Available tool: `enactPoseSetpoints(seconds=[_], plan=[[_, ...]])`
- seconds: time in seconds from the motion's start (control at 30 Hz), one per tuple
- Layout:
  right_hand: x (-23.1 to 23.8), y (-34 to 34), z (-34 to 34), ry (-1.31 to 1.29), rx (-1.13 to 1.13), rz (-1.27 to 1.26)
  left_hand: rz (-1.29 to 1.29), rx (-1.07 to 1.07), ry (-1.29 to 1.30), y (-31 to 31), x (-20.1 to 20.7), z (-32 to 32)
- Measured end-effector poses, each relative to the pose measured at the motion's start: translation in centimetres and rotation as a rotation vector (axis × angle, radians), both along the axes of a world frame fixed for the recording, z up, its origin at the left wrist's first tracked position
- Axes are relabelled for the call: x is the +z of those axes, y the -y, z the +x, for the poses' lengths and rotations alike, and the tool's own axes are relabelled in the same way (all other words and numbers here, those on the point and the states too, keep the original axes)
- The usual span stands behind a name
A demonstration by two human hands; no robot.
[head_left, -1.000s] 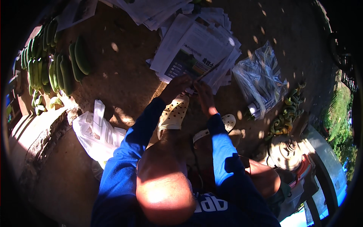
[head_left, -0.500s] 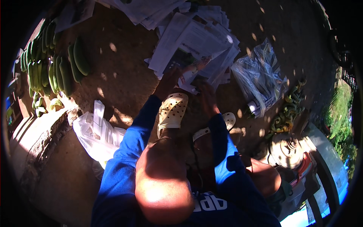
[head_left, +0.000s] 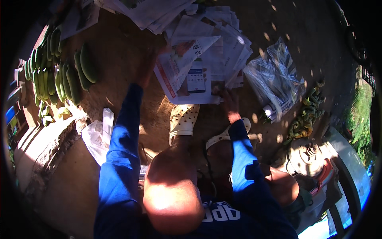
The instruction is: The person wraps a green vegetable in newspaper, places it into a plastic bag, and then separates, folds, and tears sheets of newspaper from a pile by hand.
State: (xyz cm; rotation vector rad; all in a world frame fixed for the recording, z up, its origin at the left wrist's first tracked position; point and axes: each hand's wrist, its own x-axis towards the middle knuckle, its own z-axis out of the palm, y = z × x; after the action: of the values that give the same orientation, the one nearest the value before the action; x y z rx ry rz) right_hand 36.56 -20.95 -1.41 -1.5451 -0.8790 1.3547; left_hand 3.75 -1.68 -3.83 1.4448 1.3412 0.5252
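A newspaper sheet (head_left: 165, 79) with a folded-over flap lies on a pile of newspapers (head_left: 229, 51), just beyond my feet. My right hand (head_left: 230, 104) pinches the sheet's lower right corner between thumb and fingers. Left of the sheet is my left hand (head_left: 148, 67), dark and smeared by motion, so its fingers cannot be made out. Long green vegetables, like cucumbers or zucchini (head_left: 88, 65), lie in rows on the ground at the left.
Clear plastic packaging (head_left: 274, 77) lies right of the pile, near curled greenish-yellow vegetables (head_left: 305, 113). A white plastic bag (head_left: 94, 139) sits at the left by a rough concrete ledge (head_left: 51, 145). My cream clogs (head_left: 184, 121) stand below the papers.
My left hand has moved left and away from the papers. The sheet now lies turned, its folded flap and a phone picture showing. My right hand has shifted slightly right and nearer me.
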Motion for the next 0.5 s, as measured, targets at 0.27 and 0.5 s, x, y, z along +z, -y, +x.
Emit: enactPoseSetpoints(seconds=[0.27, 0.5], plan=[[1.5, -1.3, -0.3, -0.107, -0.062, -0.281, -0.296, 0.332, 0.142, 5.0, 0.4, 2.4], [1.3, -0.8, 0.0, -0.097, -0.068, -0.372, -0.112, 0.165, 0.208, 5.5, 4.0, 6.4]])
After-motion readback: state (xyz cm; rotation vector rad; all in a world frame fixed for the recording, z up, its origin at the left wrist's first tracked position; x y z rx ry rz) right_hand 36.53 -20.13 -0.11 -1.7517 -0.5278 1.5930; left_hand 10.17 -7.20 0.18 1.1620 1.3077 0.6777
